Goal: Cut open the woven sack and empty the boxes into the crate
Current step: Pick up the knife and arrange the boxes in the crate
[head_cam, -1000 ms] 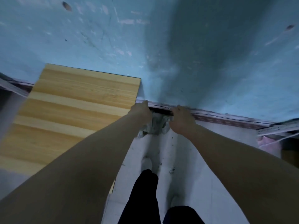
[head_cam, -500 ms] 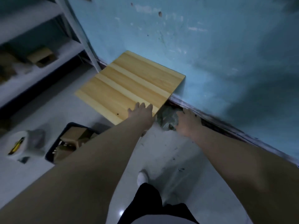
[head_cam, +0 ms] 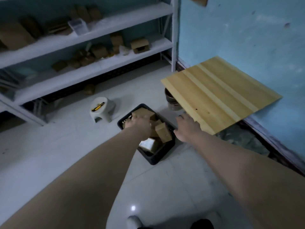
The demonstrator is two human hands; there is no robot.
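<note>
A black crate (head_cam: 154, 160) sits on the pale floor with several brown cardboard boxes (head_cam: 163, 132) piled in it. My left hand (head_cam: 139, 125) reaches over the crate's far left part and lies on the boxes, fingers pointing away; their tips are hard to make out. My right hand (head_cam: 186, 128) hovers with fingers spread just off the crate's right rim, in front of the wooden board's near edge. The grey-green woven sack (head_cam: 242, 140) lies crumpled against the blue wall, partly under the board, with neither hand on it.
A light wooden board (head_cam: 219, 95) rests low against the wall, a dark pot (head_cam: 170, 98) under its left corner. A white stool (head_cam: 101, 111) carries a yellow utility knife (head_cam: 98, 106). White shelves (head_cam: 92, 33) with boxes line the back left.
Both hands left the sack by the wall and swung left to the crate. The view turned left too, bringing the crate, stool and shelves into sight.
</note>
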